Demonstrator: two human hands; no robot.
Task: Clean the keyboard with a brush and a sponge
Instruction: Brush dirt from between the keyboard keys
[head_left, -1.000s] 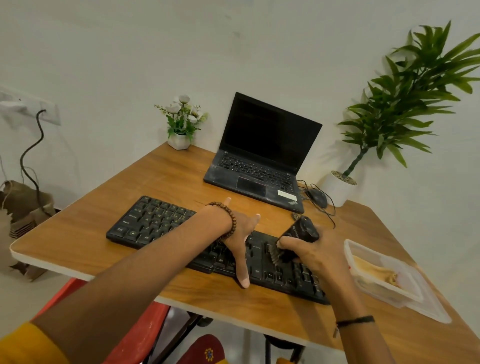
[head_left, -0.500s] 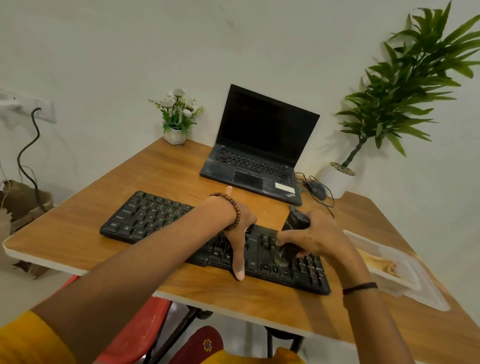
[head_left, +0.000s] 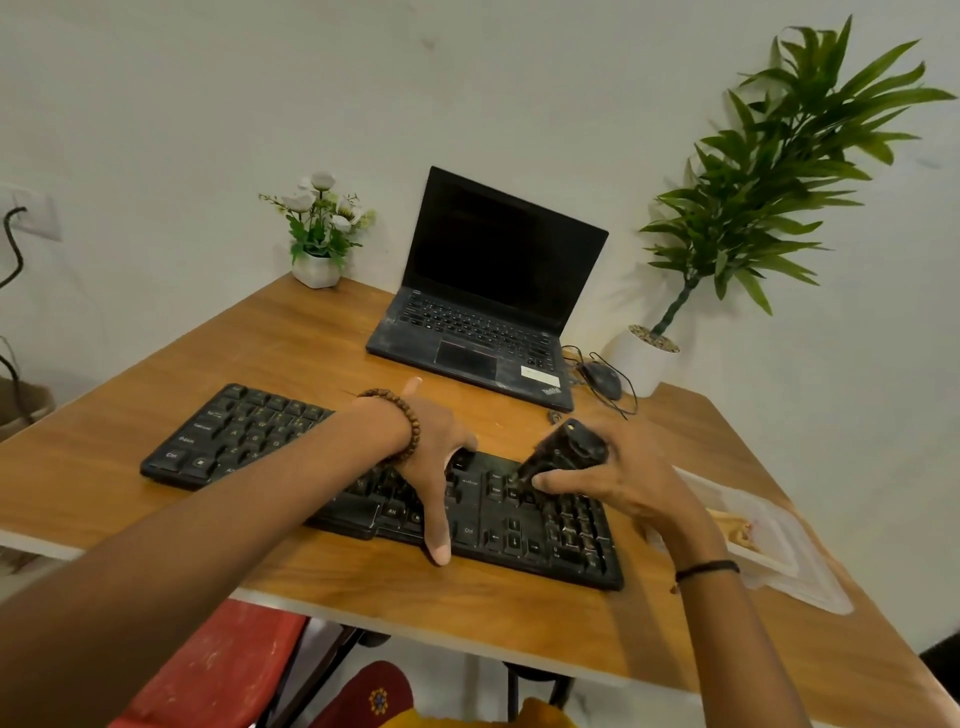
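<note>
**Operator:** How many things are in front of me?

**Spotter:** You have one table (head_left: 270, 353). One keyboard (head_left: 244, 441) lies across the lower middle of the frame, with one open laptop (head_left: 488, 291) above it and one mouse (head_left: 602, 380) just right of the laptop. There are two plants. A small flower pot (head_left: 318, 270) stands left of the laptop, and a tall plant (head_left: 769, 171) rises at the upper right by the table's far corner. At the right edge there is one clear container (head_left: 795, 577) with something yellowish in it, though you cannot tell from here whether that is the sponge. There is also one brush (head_left: 563, 449), and one red chair (head_left: 218, 670) shows at the bottom.

**Operator:** And my hands?

**Spotter:** Two. Your left hand (head_left: 434, 457) lies spread on the middle of the keyboard with its fingers straight and one tip past the near edge. Your right hand (head_left: 628, 480) has its fingers curled round the brush, right of centre. The brush's lower end is down on the keys and its dark body is tilted up and away. You have one bead bracelet (head_left: 413, 421) on the left wrist and one black cord (head_left: 706, 568) on the right.

**Operator:** What differs from half a second ago?

**Spotter:** Your left hand stays where it was on the keys. The brush stood steeper then, and now it leans over more, with its lower end further left on the keyboard.
</note>
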